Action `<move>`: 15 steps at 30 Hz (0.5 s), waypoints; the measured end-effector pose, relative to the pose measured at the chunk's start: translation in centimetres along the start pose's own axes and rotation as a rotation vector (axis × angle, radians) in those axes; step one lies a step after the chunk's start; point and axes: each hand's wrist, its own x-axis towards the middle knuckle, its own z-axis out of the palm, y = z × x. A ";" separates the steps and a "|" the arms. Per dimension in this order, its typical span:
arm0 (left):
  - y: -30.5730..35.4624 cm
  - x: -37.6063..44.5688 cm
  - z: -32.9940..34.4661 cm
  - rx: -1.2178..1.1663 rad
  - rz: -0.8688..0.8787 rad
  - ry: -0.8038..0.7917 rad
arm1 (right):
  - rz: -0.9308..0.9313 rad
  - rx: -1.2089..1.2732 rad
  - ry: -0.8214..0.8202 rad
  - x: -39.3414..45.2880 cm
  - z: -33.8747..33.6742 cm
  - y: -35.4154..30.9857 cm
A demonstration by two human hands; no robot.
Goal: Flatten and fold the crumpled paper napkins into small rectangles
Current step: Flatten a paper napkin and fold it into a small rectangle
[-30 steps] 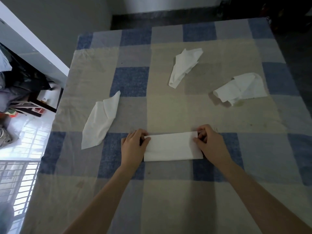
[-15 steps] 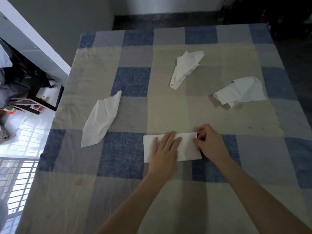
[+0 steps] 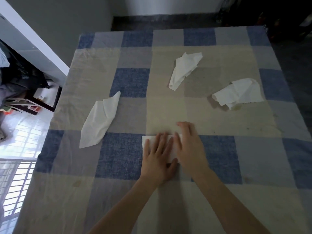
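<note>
Pressing the fold flat on the first napkin

Both hands lie flat on the folded napkin at the near middle of the counter: the left hand and right hand press with straight fingers, neither grip closed round anything. This looks like creasing the small rectangle. Next, judging by the task, comes reaching for a crumpled napkin: left napkin, far napkin, or right napkin.

The tablecloth was a large check of denim blue, grey and pale beige, the four paper napkins on it were plain white, and the wall behind looked grey, perhaps from shadow.
</note>
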 end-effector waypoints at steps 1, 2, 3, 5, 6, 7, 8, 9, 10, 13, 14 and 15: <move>0.0 0.0 0.0 0.040 0.011 -0.024 | -0.028 0.071 -0.078 -0.8 1.2 -0.3; 0.1 0.0 0.0 0.092 0.024 -0.042 | -0.048 0.090 -0.159 -1.7 2.3 -0.2; 0.1 0.0 0.0 0.134 0.031 -0.048 | -0.067 0.071 -0.225 -2.5 3.3 0.2; 0.2 0.1 -0.1 0.136 0.023 -0.048 | -0.126 -0.024 -0.298 -3.6 4.6 1.7; 0.3 0.1 -0.1 0.113 0.015 -0.044 | -0.154 -0.077 -0.318 -3.9 4.9 2.5; 0.2 0.0 -0.1 0.095 0.009 -0.032 | -0.169 -0.130 -0.329 -3.9 4.9 3.1; 0.2 0.0 0.0 0.076 0.005 -0.018 | -0.174 -0.188 -0.333 -3.9 4.9 3.7; 0.1 0.0 0.0 0.054 0.004 -0.004 | -0.170 -0.245 -0.331 -3.8 4.6 4.2; 0.1 0.0 -0.1 0.030 0.007 0.016 | -0.156 -0.296 -0.326 -3.8 4.3 4.8; -0.3 -0.2 -0.2 -0.016 0.018 0.063 | -0.089 -0.393 -0.276 -4.1 3.3 6.4; -0.7 -0.4 -0.1 -0.017 0.013 0.070 | -0.070 -0.404 -0.262 -4.2 2.9 6.9; -1.2 -0.6 -0.1 -0.015 -0.006 0.074 | -0.060 -0.415 -0.258 -4.3 2.6 7.3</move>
